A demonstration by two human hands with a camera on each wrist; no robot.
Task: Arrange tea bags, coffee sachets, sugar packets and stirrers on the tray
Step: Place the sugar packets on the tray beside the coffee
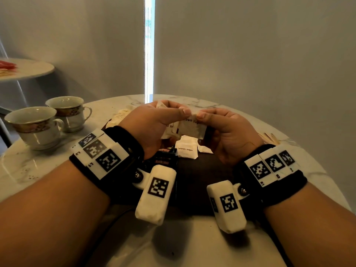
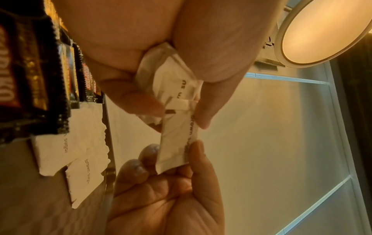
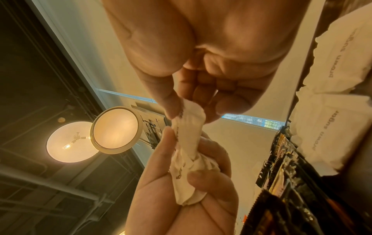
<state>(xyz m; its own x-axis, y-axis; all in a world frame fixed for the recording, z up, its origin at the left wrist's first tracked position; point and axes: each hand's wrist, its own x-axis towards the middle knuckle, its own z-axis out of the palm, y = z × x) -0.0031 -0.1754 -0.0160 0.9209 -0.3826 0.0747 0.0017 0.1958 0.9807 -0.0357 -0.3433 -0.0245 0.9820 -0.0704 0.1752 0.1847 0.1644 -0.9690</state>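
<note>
Both hands hover above the dark tray [image 1: 200, 170]. My left hand [image 1: 173, 112] grips a bunch of white sugar packets [image 3: 187, 174] in its curled fingers. My right hand [image 1: 208, 116] pinches the end of one packet marked "brown sugar" [image 1: 190, 128] that sticks out of that bunch; the wrist views show the same packet [image 2: 175, 143] between thumb and fingertips. On the tray lie two more brown sugar packets [image 1: 185, 150] and black coffee sachets [image 1: 163, 157] in a row. Wooden stirrers [image 1: 268, 138] lie on the table right of my right hand.
Two patterned teacups [image 1: 36, 126] [image 1: 67, 112] stand at the left of the round marble table [image 1: 23, 166]. Pale packets [image 1: 123, 114] lie on the table behind my left hand. A small side table [image 1: 25, 69] with red and pale items stands far left.
</note>
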